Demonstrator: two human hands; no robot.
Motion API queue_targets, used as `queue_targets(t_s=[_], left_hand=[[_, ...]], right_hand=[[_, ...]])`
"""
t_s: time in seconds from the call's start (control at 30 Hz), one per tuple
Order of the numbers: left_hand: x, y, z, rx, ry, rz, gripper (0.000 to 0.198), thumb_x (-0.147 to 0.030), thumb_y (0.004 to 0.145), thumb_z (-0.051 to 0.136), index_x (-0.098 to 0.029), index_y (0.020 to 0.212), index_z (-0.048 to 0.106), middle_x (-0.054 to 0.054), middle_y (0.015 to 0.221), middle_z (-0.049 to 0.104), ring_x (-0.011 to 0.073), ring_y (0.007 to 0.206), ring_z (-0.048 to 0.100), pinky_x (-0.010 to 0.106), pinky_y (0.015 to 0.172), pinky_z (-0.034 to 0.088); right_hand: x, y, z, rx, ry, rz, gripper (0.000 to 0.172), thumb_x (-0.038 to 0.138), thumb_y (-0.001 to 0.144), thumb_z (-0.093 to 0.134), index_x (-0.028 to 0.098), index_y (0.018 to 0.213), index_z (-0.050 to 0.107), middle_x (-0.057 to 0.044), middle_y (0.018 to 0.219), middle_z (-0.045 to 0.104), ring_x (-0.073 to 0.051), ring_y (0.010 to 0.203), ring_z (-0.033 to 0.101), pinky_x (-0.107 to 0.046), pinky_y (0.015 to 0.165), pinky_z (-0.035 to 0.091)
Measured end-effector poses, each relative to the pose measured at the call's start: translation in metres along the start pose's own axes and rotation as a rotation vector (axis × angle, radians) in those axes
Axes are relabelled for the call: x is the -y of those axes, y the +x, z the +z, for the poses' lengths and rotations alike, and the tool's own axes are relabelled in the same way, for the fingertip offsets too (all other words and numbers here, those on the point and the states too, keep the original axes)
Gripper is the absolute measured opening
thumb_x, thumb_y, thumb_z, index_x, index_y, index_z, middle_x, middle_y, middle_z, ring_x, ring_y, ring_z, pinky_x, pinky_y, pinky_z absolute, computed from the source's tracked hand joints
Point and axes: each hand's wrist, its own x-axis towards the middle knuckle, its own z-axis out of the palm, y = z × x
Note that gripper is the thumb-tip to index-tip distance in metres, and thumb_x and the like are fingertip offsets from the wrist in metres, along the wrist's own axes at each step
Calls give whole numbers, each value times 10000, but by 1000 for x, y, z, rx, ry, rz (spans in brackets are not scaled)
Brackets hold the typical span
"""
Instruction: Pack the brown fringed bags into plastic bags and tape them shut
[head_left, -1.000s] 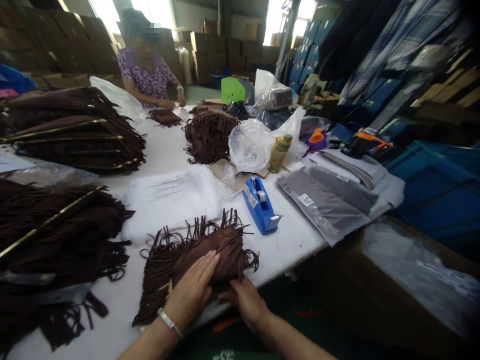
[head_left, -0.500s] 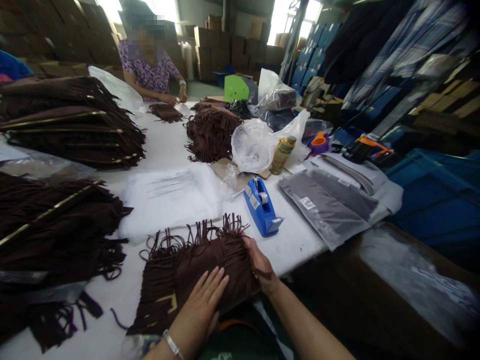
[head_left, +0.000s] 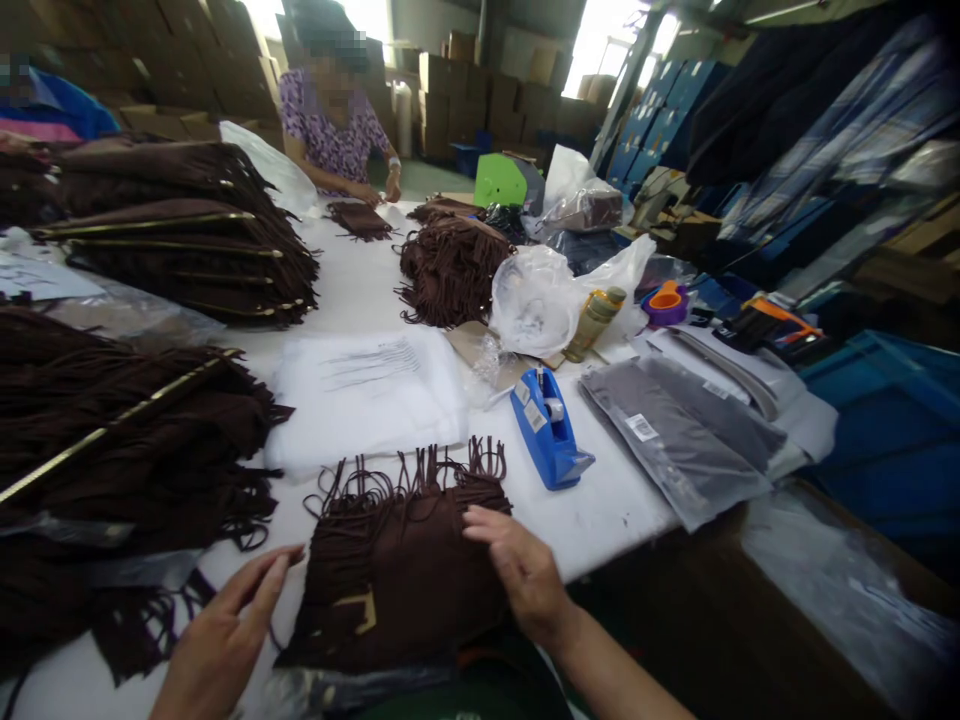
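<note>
A brown fringed piece [head_left: 397, 570] is laid flat on the white table [head_left: 600, 510], nearer than and just left of a blue tape dispenser [head_left: 551, 430] — its fringe is turned toward the far side. The right hand [head_left: 525, 570] is rested on the piece's edge nearest the dispenser, fingers loosely spread and flat, nothing pinched. The left hand [head_left: 217, 640] is held at the opposite edge, well left of the dispenser; its fingers are stretched out and close together — whether the strands are touched cannot be told. A white stack of sheets [head_left: 367, 395] is set just left of the dispenser; grey bags [head_left: 675, 440] are spread just right of it; heaped brown pieces [head_left: 127, 440] are piled far left of it.
</note>
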Motion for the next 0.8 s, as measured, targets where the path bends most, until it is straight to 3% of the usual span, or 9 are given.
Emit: queue_targets(t_s=[0.03,0.1,0.2,0.33,0.43,0.5,0.57,0.67,0.8], left_hand=[[11,9,-8,16,-74,-145,378,-510,840,519,-216,1033,656,78,1011,719,277,935,680,394,824,577],[26,27,-17,101,-304,-419,488,-612,749,576,-183,966,662,108,965,727,292,940,676,395,853,562],[32,53,-15,289,-643,-710,581,-649,585,706,-174,919,675,124,955,728,303,999,652,373,917,523],[26,75,-11,553,-753,-866,513,-591,653,707,-155,923,691,136,940,728,287,922,680,363,866,539],[17,82,-10,755,-808,-964,603,-658,738,581,-117,982,689,166,969,716,290,918,679,369,843,538],[10,87,-8,834,-937,-977,645,-675,765,528,-123,1070,668,157,1052,696,297,1019,640,387,911,500],[6,94,-5,873,-1118,-956,626,-651,791,515,-137,1122,648,133,1106,681,291,1100,596,391,987,442],[8,107,5,932,-1304,-922,619,-628,814,503,-92,1076,668,141,1085,685,287,1105,590,367,1036,385],[15,125,22,1033,-1335,-938,638,-642,820,479,-70,1014,684,145,1019,703,259,1034,627,323,1013,398]], right_hand=[[-7,3,-15,-147,93,157,425,477,958,359,202,1058,667,-100,1138,655,-236,1107,586,-426,1011,436],[-25,17,-41,-216,167,428,536,560,937,338,140,978,669,-149,959,698,-250,893,677,-427,840,545],[-49,51,-65,-22,202,830,615,640,872,418,82,887,674,-178,849,706,-234,744,696,-372,724,577],[-62,88,-65,421,326,1117,771,737,840,320,51,842,672,-178,771,698,-211,633,681,-340,619,575],[-67,99,-50,680,542,1169,769,728,860,276,64,958,652,-172,912,699,-233,795,692,-336,662,567],[-70,101,-39,693,760,1141,699,689,888,286,101,1067,619,-144,1062,674,-222,971,656,-335,806,533],[-73,103,-28,662,961,1140,714,700,884,272,104,1104,598,-139,1101,662,-219,1024,634,-347,899,484],[-74,113,-15,652,1126,1173,857,772,837,184,63,1075,601,-173,1045,671,-245,963,654,-375,895,476],[-74,137,6,712,1193,1173,947,787,819,77,36,1047,609,-186,968,677,-233,857,669,-358,833,495]])
